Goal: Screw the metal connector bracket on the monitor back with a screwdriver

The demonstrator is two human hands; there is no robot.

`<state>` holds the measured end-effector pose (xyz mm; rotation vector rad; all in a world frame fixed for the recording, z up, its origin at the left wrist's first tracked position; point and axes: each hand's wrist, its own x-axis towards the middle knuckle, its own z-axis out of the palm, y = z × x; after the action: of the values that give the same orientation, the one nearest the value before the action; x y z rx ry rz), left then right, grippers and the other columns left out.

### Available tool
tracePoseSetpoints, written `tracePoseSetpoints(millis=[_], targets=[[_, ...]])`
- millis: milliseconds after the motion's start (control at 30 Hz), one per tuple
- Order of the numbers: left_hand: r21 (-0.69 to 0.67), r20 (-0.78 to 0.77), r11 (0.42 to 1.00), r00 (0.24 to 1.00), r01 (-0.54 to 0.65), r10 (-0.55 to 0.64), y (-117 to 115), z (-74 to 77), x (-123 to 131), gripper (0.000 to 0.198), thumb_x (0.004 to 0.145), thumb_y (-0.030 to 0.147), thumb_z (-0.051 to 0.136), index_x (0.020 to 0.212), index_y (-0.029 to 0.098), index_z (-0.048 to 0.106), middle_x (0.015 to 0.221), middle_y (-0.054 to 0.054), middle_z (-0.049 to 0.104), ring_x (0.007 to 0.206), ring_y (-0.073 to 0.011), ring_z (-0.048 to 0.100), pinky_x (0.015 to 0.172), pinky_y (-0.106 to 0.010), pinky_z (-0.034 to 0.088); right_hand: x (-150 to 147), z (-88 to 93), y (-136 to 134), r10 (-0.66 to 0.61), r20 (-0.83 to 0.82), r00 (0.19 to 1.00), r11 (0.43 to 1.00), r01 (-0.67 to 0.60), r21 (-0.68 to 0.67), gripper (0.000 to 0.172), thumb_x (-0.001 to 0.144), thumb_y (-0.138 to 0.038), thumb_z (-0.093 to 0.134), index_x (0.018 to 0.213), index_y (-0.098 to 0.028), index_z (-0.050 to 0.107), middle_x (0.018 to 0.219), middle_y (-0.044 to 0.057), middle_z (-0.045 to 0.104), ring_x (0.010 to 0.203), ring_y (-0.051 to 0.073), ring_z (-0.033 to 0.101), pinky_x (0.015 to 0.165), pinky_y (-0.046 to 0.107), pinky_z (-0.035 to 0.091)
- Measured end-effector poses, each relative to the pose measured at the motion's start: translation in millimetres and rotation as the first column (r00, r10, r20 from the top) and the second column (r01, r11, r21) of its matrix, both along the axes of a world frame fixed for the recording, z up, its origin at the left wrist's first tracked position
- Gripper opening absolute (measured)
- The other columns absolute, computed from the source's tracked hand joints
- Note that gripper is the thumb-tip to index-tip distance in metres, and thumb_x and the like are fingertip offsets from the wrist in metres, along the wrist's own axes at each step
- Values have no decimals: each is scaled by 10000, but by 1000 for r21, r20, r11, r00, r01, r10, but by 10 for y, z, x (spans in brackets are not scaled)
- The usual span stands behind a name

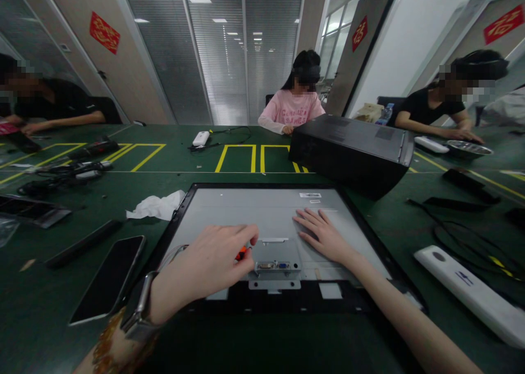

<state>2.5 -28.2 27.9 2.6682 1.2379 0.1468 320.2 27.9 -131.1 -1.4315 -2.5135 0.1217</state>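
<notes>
A monitor lies face down on the green table, its grey metal back panel (262, 212) bare inside a black frame. A small metal port plate (275, 263) with video connectors sits at the near edge. My left hand (205, 267) is closed around a tool with an orange handle (243, 252), its tip at the plate's left corner. My right hand (322, 234) lies flat with fingers spread on the panel, just right of the plate.
A black monitor cover (348, 152) lies beyond the panel. A phone (110, 278), black strips and a white cloth (156, 205) lie left. A white bar (471, 292) and cables lie right. Three people sit at the far side.
</notes>
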Motion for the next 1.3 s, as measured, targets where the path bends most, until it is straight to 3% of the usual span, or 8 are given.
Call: tracePoseSetpoints(millis=[133, 300, 533, 667, 800, 900, 1100, 1300], targets=[[-4, -2, 1000, 1000, -1, 1, -23, 28, 10, 115, 877, 244, 480, 952, 201, 557, 865, -33, 663, 692, -189, 601, 611, -301, 329, -5, 6, -1, 1, 0, 1000, 1000, -1, 0, 482, 1008, -452, 372, 1454, -284, 445, 1539, 61, 406, 1441, 277, 297, 1157, 579, 199], [74, -134, 996, 990, -42, 52, 23, -55, 38, 320, 1011, 434, 369, 929, 189, 560, 634, -15, 614, 560, -188, 575, 537, -295, 254, -3, 5, -3, 2, -5, 1000, 1000, -2, 4, 486, 1006, -461, 378, 1457, -292, 437, 1542, 54, 402, 1441, 279, 297, 1156, 580, 205], [34, -38, 999, 999, -23, 25, -2, -8, -16, 113, 919, 243, 425, 951, 199, 524, 772, -26, 643, 625, -182, 578, 568, -301, 291, -9, 17, -7, -4, -2, 1000, 1000, 4, 1, 482, 1006, -458, 377, 1451, -287, 447, 1538, 54, 409, 1441, 278, 298, 1161, 573, 203], [8, -12, 1000, 1000, -28, 28, -24, 24, -28, 108, 862, 236, 461, 937, 198, 529, 845, -29, 644, 640, -175, 578, 588, -303, 317, -4, 18, -7, 3, -10, 1000, 1000, -3, 6, 481, 1004, -457, 383, 1456, -301, 438, 1538, 49, 409, 1440, 278, 299, 1160, 575, 202], [46, -76, 997, 995, -68, 71, 10, -31, 11, 268, 976, 420, 411, 928, 194, 546, 677, -23, 628, 586, -199, 583, 545, -305, 285, -3, 18, -7, 4, -7, 1000, 1000, -4, 3, 485, 1004, -459, 381, 1460, -303, 430, 1542, 48, 403, 1443, 274, 294, 1160, 576, 198], [62, -142, 994, 985, -85, 93, 40, -65, 31, 324, 1005, 433, 372, 909, 184, 556, 612, -21, 607, 530, -191, 563, 519, -301, 257, -12, 20, -9, -1, -1, 1000, 1000, 1, 0, 485, 1004, -454, 383, 1459, -295, 433, 1541, 49, 406, 1443, 272, 293, 1162, 574, 196], [21, -46, 998, 998, -52, 53, 23, -2, -46, 153, 934, 266, 408, 945, 194, 543, 733, -20, 625, 609, -178, 578, 558, -289, 313, -19, 14, -9, -7, -15, 1000, 1000, 7, 7, 476, 1002, -442, 381, 1444, -284, 459, 1527, 60, 426, 1437, 277, 307, 1157, 579, 206], [1, -16, 1000, 1000, -5, 5, 6, 29, -39, 97, 890, 271, 462, 913, 200, 524, 896, -32, 640, 643, -166, 575, 582, -292, 318, -9, 22, -8, -4, -2, 1000, 1000, 4, 3, 482, 1006, -452, 369, 1455, -290, 442, 1537, 53, 410, 1439, 284, 302, 1155, 585, 209]])
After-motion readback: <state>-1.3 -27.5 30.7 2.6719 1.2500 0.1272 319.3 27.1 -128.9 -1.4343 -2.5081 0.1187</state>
